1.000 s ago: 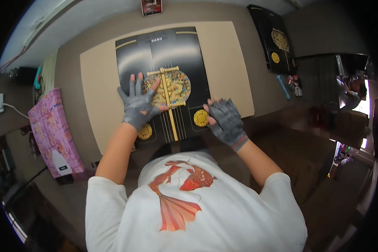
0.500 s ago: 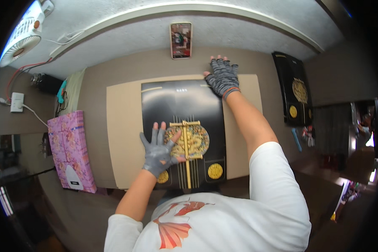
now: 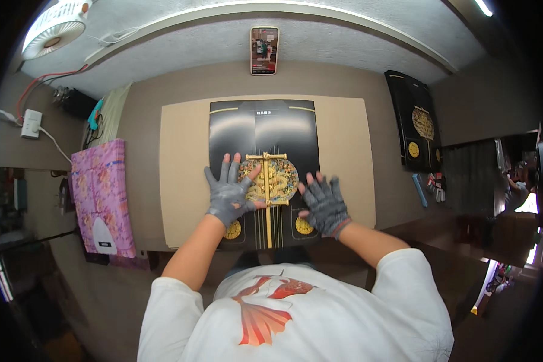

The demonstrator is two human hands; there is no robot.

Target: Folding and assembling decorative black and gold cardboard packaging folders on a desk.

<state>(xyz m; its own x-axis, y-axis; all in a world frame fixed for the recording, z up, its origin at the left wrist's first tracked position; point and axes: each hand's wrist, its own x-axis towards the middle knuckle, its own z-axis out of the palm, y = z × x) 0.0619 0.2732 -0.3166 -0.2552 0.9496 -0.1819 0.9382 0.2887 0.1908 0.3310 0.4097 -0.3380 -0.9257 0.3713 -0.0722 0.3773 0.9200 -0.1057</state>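
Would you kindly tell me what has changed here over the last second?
The right hand reached to the far edge of the black sheet, then came back flat near the gold strip. The left hand stayed pressed on the sheet; the sheet stayed on the cardboard.

A brown tabletop (image 3: 163, 108) fills the view, and a big tan cardboard sheet (image 3: 184, 175) lies flat across its middle. At the left edge sits a pink floral package (image 3: 99, 187), with a teal-handled tool (image 3: 95, 114) just above it. A phone (image 3: 264, 50) stands at the far edge. Over on the right lies a black-and-gold folder (image 3: 417, 127), and near it a small blue item (image 3: 420, 190)
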